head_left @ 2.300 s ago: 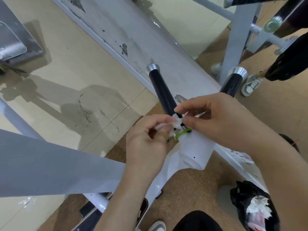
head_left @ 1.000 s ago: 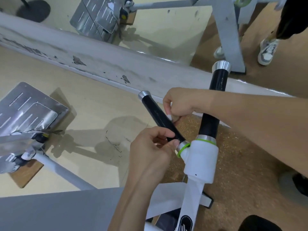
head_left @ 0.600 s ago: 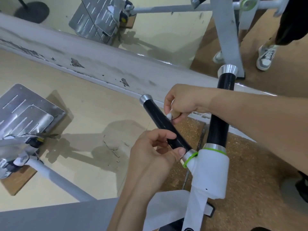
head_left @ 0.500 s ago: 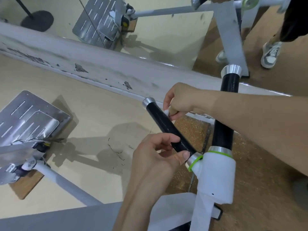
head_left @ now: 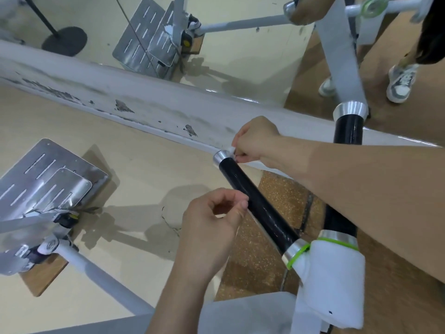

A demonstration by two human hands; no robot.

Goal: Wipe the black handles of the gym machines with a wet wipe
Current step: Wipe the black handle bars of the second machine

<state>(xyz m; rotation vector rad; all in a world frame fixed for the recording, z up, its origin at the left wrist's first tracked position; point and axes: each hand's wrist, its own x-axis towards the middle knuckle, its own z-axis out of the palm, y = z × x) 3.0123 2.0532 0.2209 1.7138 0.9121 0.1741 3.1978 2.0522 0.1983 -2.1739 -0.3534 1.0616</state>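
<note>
Two black handles with silver end caps rise from a white hub [head_left: 333, 283] with green rings. The left handle [head_left: 258, 201] slants up to the left; the right handle [head_left: 349, 131] stands nearly upright behind my right forearm. My right hand [head_left: 256, 138] pinches a small white wet wipe [head_left: 231, 150] against the silver cap at the left handle's far tip. My left hand [head_left: 213, 222] is curled beside the middle of that handle, thumb and fingertips pinched together and touching its side. I see nothing held in it.
A scuffed white baseboard [head_left: 144, 109] runs under a wall mirror that reflects shoes [head_left: 399, 83] and machine frames. A slotted metal foot plate [head_left: 48, 184] and a white frame tube [head_left: 96, 273] lie at the left. Tan floor and a speckled mat [head_left: 277, 196] are below.
My right hand slid the wipe up the left handle from near its base to the silver tip. My left hand let go of the handle's base and shifted up beside its middle.
</note>
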